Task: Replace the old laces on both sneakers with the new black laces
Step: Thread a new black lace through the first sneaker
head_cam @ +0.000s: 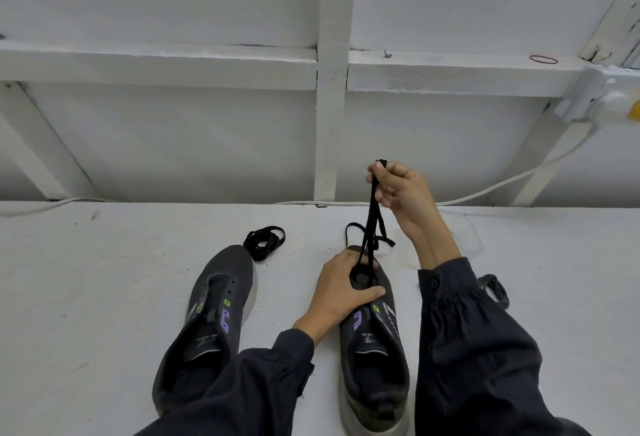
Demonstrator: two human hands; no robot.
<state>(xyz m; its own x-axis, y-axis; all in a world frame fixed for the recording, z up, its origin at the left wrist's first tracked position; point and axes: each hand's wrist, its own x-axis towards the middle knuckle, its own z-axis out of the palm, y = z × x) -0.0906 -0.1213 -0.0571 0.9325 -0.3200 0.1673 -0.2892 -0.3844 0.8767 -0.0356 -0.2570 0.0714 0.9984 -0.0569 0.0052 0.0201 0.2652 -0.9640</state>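
The right hand (401, 193) was raised above the table, thumb and fingertips pinching a black lace (372, 220) that was doubled over them. Its two strands ran down taut into the front eyelets of the laced sneaker (377, 359). The left hand (341, 288) gripped that sneaker's forefoot, fingers curled over the toe and thumb lying across the tongue. More of the lace trailed on the surface just beyond the toe.

Beside it, to the left and apart, lay the unlaced sneaker (211, 324), its eyelets bare and its toe pointing away. A coiled black lace (265, 243) sat just past that toe. Another dark lace (495, 291) showed in part behind the right sleeve (467, 349), which hid the rest of it.

Everything rested on a white painted table (104, 297) that met a white wall (173, 141) crossed by painted wooden battens. A white cable (519, 175) ran along the join and up to a white socket box (602, 96) at the right. A red rubber band (543, 59) lay on the horizontal batten.
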